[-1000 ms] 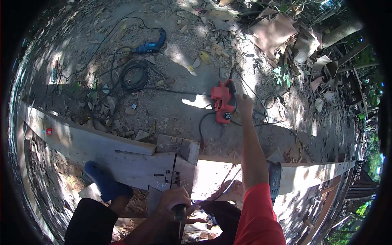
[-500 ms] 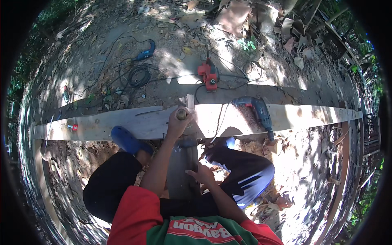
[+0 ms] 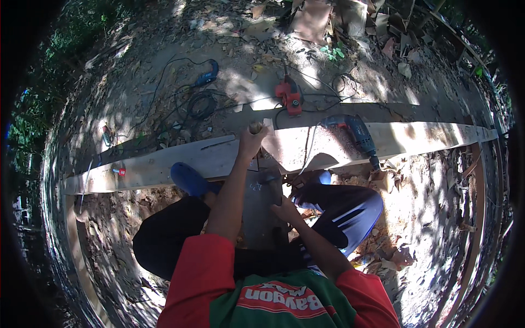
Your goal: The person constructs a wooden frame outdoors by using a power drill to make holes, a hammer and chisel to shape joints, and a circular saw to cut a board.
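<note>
Head view: here was the left hand [image 3: 251, 145], grip clamped round a rounded brown wooden handle [image 3: 255, 128] over the long, pale, plank-like desk [image 3: 183, 155]; whatever lay below that handle was hidden. Nearer the body, the right hand [image 3: 285, 211] had its grip closed, it seemed, on a blurred dark stubby tool [image 3: 272, 183] above a broad grey-brown wooden board [image 3: 254, 218] between the knees. Tense spot, this! A glancing blow or slip of the dark tool might have caught the left forearm or a knee, so close were they. And look right: a blue-grey pistol-shaped power drill [image 3: 358, 136] lay with its nose past the near edge, so a jolt or snagged cable could have tipped it off. The blue rubber clog [image 3: 187, 177] sat just under that edge too, exposed to anything dropped.
</note>
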Demonstrator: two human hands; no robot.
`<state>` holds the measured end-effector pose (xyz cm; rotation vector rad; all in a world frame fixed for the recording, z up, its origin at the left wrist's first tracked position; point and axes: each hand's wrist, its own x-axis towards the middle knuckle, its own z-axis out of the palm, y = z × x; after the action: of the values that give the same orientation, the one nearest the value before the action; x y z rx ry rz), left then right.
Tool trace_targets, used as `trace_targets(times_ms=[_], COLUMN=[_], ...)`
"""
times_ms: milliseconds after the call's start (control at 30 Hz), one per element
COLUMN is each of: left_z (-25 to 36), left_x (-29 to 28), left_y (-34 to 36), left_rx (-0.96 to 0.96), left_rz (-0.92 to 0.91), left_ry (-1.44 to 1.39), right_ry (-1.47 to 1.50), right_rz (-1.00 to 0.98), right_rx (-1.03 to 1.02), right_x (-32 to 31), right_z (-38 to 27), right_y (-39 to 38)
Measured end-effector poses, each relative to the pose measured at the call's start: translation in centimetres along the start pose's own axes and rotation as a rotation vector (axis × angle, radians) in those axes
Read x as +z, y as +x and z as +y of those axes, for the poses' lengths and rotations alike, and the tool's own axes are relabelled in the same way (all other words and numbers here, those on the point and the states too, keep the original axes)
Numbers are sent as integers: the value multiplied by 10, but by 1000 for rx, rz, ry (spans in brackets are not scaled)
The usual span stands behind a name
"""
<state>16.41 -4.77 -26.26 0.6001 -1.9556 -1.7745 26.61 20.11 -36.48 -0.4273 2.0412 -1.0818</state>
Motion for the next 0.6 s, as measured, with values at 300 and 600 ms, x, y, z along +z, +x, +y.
trace_targets(times_ms=[300,600], left_z=[-4,-6], left_x=[4,6], left_y=[8,2], left_rx=[-73,-56], left_rz=[-72,-66], left_ry=[-63,-219], right_ry=[-58,-213], right_rz=[-57,40], right_rx=[127,50], right_x=[-15,-15], right_z=[-14,-8], right_y=[1,6])
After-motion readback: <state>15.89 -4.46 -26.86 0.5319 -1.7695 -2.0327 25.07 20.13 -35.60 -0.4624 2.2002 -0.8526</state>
